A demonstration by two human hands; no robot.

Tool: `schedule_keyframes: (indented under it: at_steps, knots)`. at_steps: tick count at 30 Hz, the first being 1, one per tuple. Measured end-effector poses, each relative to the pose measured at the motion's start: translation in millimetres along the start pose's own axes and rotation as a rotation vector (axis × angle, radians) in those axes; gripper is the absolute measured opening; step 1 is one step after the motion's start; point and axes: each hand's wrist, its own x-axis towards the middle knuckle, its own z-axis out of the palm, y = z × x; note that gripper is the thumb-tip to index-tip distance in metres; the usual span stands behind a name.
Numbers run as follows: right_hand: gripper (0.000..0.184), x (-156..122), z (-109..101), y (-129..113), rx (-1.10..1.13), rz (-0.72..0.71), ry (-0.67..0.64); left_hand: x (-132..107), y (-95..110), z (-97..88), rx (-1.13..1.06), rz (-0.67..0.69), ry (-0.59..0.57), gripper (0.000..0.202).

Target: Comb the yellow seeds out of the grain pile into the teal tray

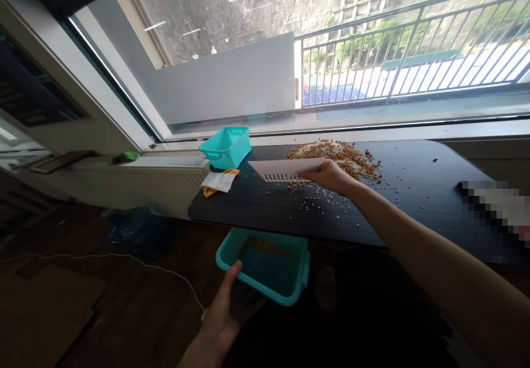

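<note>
My right hand [329, 176] is closed on a white slotted scraper [285, 168] lying flat on the black table [414, 202], just left of a heap of mixed tan and white grains [337, 155]. Loose grains [327, 197] are scattered under and in front of that hand. Below the table's front edge, my left hand [226, 315] grips the near left rim of a teal plastic bin [267, 268] that holds some tan grains along its far side. The bin is tilted and held in the air.
A second teal bin [227, 146] stands at the table's far left corner, beside a white and orange packet [219, 181]. A white radiator [165, 177] lies left of the table, under a big window. A white cable [124, 257] crosses the dark floor.
</note>
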Motion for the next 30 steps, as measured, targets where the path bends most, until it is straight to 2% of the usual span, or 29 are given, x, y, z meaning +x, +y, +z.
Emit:
schedule_keyframes:
  at_steps: [3,7,15,24,27,30]
  knots:
    - [0.027,5.8,14.8,0.5,0.007,-0.01,-0.01,0.2,4.5,2.0,-0.014,-0.002,0.025,0.056]
    - [0.027,3.7,24.7,-2.6,0.019,-0.02,-0.055,2.2,4.0,4.1,-0.023,-0.027,0.033,0.057]
    - [0.037,-2.2,38.8,-12.7,0.085,-0.025,-0.115,8.7,14.1,0.8,-0.04,-0.027,-0.03,0.056]
    - [0.033,2.7,73.2,-14.3,0.093,-0.04,-0.249,13.6,-5.5,17.7,0.026,-0.145,-0.142,0.062]
    - [0.031,1.1,76.6,-17.5,0.076,-0.029,-0.316,13.4,0.6,16.1,0.067,-0.168,-0.147,0.063]
    - [0.031,-5.7,67.3,-22.4,0.069,-0.015,-0.409,14.9,12.2,13.5,0.116,-0.201,-0.157,0.062]
